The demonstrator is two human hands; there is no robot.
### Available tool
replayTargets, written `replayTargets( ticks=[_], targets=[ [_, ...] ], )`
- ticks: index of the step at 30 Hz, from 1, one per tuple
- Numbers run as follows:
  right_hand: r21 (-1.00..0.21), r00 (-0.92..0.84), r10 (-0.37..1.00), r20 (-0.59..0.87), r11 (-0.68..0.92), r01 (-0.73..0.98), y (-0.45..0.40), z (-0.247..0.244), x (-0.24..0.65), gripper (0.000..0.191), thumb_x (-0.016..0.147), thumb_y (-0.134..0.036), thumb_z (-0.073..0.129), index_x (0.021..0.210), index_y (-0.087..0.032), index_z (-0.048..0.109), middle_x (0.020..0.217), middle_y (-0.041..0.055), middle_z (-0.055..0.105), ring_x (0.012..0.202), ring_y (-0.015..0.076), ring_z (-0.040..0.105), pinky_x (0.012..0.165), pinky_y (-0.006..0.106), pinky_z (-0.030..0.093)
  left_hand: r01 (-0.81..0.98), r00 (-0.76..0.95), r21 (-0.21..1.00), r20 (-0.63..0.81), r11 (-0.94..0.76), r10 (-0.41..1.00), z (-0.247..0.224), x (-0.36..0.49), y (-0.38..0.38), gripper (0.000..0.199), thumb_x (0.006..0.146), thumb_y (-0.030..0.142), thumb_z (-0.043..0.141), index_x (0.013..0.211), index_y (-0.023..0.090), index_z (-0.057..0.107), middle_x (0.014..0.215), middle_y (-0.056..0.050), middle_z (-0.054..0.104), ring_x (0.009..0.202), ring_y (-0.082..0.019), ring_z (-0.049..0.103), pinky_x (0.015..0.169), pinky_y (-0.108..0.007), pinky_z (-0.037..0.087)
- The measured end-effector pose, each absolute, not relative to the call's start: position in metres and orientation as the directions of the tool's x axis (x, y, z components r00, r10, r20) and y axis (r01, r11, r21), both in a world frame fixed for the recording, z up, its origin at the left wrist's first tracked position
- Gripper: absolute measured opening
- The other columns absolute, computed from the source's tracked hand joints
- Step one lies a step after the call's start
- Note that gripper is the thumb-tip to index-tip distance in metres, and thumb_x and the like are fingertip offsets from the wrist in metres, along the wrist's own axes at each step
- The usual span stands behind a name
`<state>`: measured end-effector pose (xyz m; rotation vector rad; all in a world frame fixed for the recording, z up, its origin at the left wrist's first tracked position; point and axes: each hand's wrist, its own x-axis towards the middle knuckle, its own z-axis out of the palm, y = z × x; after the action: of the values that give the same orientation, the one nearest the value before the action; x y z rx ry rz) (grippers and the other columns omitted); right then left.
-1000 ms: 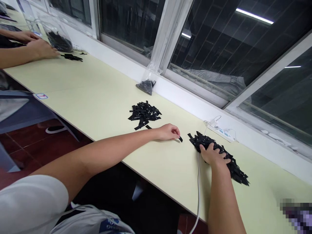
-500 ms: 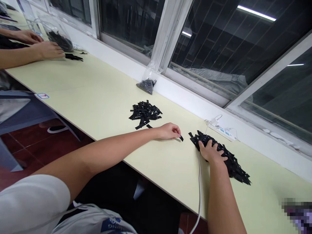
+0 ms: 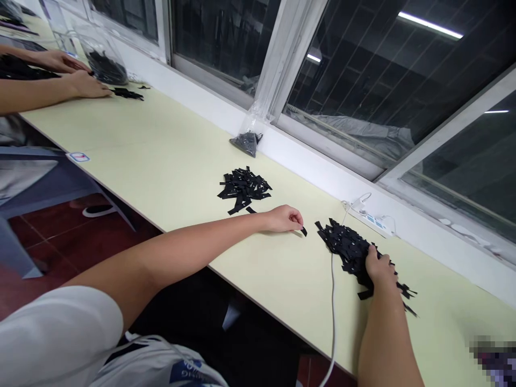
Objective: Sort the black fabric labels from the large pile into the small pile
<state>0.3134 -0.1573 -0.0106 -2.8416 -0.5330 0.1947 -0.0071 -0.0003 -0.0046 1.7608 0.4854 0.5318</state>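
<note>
My left hand (image 3: 284, 219) hovers just over the table, fingertips pinched on a small black fabric strip (image 3: 303, 231). To its right lies a long heap of black strips (image 3: 349, 244). My right hand (image 3: 381, 267) is at the right part of this heap, its fingers bent down around some of the strips; the fingertips are partly hidden among them. Left of and beyond my left hand sits a smaller, looser pile of black strips (image 3: 245, 185), with one single strip (image 3: 250, 210) at its near edge.
A clear plastic bag (image 3: 246, 142) with dark pieces stands by the wall. A power strip (image 3: 373, 221) lies behind the heap, and a white cable (image 3: 332, 312) runs past it over the table's front edge. A co-worker's hands (image 3: 83, 80) handle black pieces at the far left.
My right hand has slid right along the heap, from spread fingers to bent ones, and strips at the right end have shifted. My left hand keeps its pinch on the strip.
</note>
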Motion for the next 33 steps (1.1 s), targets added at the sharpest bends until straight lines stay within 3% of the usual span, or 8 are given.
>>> replayTargets(
  ticks=[6,10,13,16,22,29,31,33],
  targets=[
    [-0.24,0.939,0.336,-0.069,-0.92,0.312,-0.158,-0.012,0.312,0.088,0.091,-0.073,0.003,0.158,-0.021,0.024,0.163,0.0175,0.016,0.147,0.0463,0.013,0.107,0.075,0.019,0.056,0.815,0.969,0.094,-0.239,0.572,-0.003,-0.008,-0.001,0.019,0.074,0.026,0.072,0.089,0.014,0.069,0.078,-0.002,0.064,0.066,-0.01,0.056,0.065,-0.026,0.044],
    [-0.231,0.92,0.372,-0.126,-0.913,0.337,-0.154,-0.014,0.308,0.089,0.092,-0.073,0.003,0.159,-0.018,0.02,0.163,0.0201,0.014,0.148,0.0428,0.013,0.111,0.072,0.015,0.059,0.811,0.973,0.084,-0.224,0.579,-0.004,-0.007,0.0,0.02,0.073,0.026,0.074,0.088,0.014,0.069,0.077,-0.001,0.064,0.066,-0.01,0.056,0.065,-0.026,0.044],
    [-0.226,0.916,0.396,-0.066,-0.9,0.373,-0.152,-0.012,0.307,0.089,0.091,-0.073,0.002,0.159,-0.018,0.019,0.163,0.0216,0.014,0.148,0.0431,0.016,0.109,0.073,0.017,0.055,0.808,0.972,0.091,-0.228,0.582,-0.005,-0.007,0.0,0.02,0.074,0.027,0.074,0.088,0.014,0.069,0.077,-0.002,0.064,0.066,-0.01,0.057,0.065,-0.026,0.044],
    [-0.233,0.949,0.316,0.007,-0.922,0.309,-0.157,-0.013,0.312,0.087,0.092,-0.069,0.0,0.158,-0.017,0.023,0.161,0.0233,0.018,0.147,0.0446,0.015,0.108,0.074,0.018,0.047,0.808,0.972,0.097,-0.229,0.581,-0.004,-0.007,0.0,0.021,0.074,0.027,0.074,0.089,0.013,0.069,0.077,-0.002,0.064,0.066,-0.01,0.057,0.064,-0.026,0.044],
    [-0.246,0.96,0.262,-0.095,-0.941,0.233,-0.16,-0.017,0.313,0.087,0.093,-0.066,0.0,0.157,-0.013,0.026,0.16,0.0242,0.021,0.147,0.0448,0.015,0.11,0.072,0.018,0.06,0.815,0.969,0.09,-0.238,0.573,-0.003,-0.008,0.0,0.02,0.074,0.026,0.073,0.089,0.013,0.069,0.077,-0.001,0.064,0.065,-0.01,0.056,0.064,-0.026,0.044],
    [-0.35,0.909,0.343,0.235,-0.843,0.409,-0.151,0.002,0.288,0.078,0.096,-0.059,0.006,0.15,-0.011,0.037,0.152,0.0216,0.038,0.142,0.0396,0.03,0.118,0.06,0.017,0.016,0.799,0.981,0.105,-0.195,0.592,-0.005,-0.005,-0.002,0.018,0.075,0.024,0.073,0.088,0.013,0.068,0.076,-0.002,0.063,0.063,-0.009,0.056,0.063,-0.025,0.046],
    [-0.316,0.913,0.322,0.249,-0.864,0.391,-0.153,-0.001,0.291,0.079,0.095,-0.06,0.006,0.15,-0.013,0.036,0.155,0.0218,0.033,0.144,0.0422,0.024,0.116,0.064,0.016,0.014,0.798,0.981,0.105,-0.192,0.594,-0.005,-0.005,-0.002,0.018,0.076,0.025,0.072,0.089,0.013,0.067,0.075,-0.001,0.063,0.063,-0.009,0.056,0.064,-0.026,0.046],
    [-0.264,0.958,0.249,0.14,-0.923,0.279,-0.156,-0.008,0.3,0.08,0.095,-0.06,0.004,0.152,-0.012,0.033,0.159,0.0234,0.024,0.147,0.0472,0.013,0.111,0.072,0.016,0.014,0.797,0.98,0.109,-0.197,0.594,-0.005,-0.005,-0.002,0.019,0.077,0.026,0.071,0.089,0.013,0.067,0.073,-0.001,0.063,0.063,-0.009,0.056,0.064,-0.026,0.046]
  ],
)
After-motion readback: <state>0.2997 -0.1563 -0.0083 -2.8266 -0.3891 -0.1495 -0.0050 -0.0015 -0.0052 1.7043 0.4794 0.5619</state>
